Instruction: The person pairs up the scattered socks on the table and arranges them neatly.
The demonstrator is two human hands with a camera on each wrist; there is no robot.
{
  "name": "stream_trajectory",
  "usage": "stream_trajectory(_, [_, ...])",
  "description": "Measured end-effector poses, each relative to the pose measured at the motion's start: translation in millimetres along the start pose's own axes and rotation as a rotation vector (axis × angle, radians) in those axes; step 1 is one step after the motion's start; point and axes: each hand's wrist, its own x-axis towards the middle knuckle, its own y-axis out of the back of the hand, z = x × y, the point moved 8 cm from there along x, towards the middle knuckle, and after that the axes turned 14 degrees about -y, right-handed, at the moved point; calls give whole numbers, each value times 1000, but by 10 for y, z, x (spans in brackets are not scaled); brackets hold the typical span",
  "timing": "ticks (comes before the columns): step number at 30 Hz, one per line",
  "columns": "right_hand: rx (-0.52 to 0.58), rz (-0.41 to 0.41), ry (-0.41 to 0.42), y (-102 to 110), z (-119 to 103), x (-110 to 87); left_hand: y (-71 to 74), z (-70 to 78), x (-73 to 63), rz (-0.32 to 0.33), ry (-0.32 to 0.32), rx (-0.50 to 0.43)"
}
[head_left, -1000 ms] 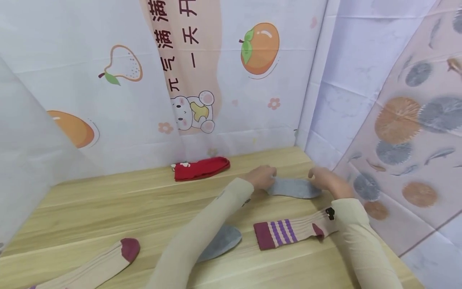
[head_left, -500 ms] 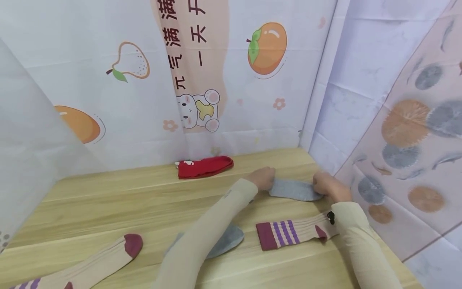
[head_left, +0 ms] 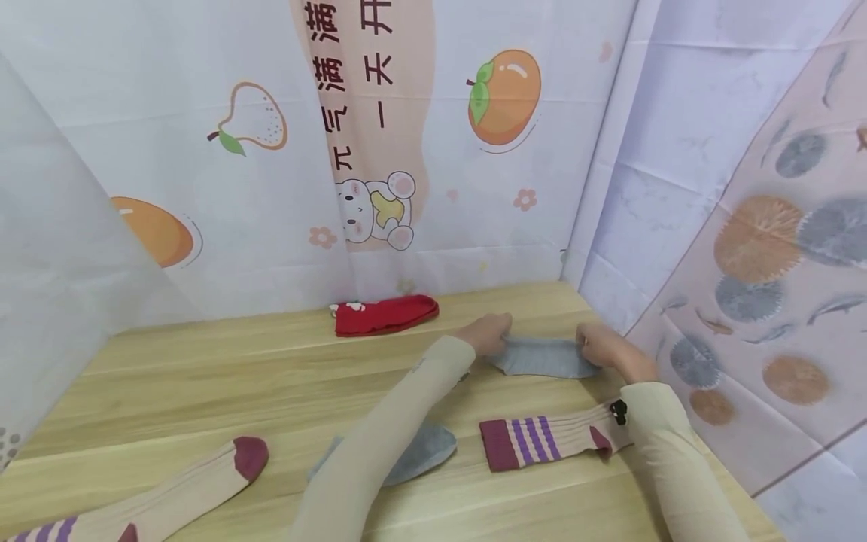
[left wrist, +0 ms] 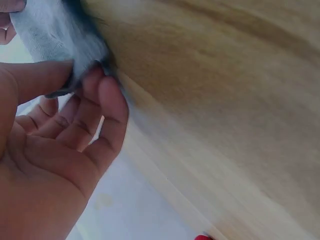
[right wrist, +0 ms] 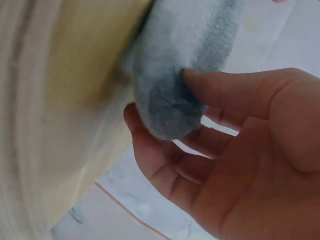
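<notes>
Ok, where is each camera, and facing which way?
Head: on the head, facing forward and down at the table; sleeves, left hand, right hand show.
Left wrist: on that wrist, facing its hand and a grey sock, plus the right hand's fingers.
Right wrist: on that wrist, facing its hand.
Both wrist views share that sock.

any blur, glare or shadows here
Head view: bright, pale sheen on the tan wooden tabletop, soft shadow beside the cream fabric right sleeve; left wrist view: tabletop grain blurred; right wrist view: tabletop out of focus, held grey fabric sock darker at its lower end.
</notes>
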Motion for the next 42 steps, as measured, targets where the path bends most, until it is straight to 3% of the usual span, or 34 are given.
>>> stream_trajectory(3, [30,16,26,34,-42,-28,36,-4,-63,33,-41,-48])
stream_trajectory(14, [49,86,123,166,-224,-87,288,70,-357,132,-128,-53])
stream_trajectory(21, [34,125,201,192,-479,-86,471,3,-750,186,-115,-30])
stream_trajectory(27, [94,85,253,107,-760,-136,662,-66,-1169,209,-101,-33])
stream_trajectory(31, [113,73,273,83,-930,-182,775,-117,-1364,222,-101,-30])
stream_trajectory(38, [135,79,290,31,-1151,-266,869,-142,-1732,249,-74,-70])
stream_trajectory(42, [118,114,341,-6,-1285,-300,906,-118,-1936,276,-79,-74])
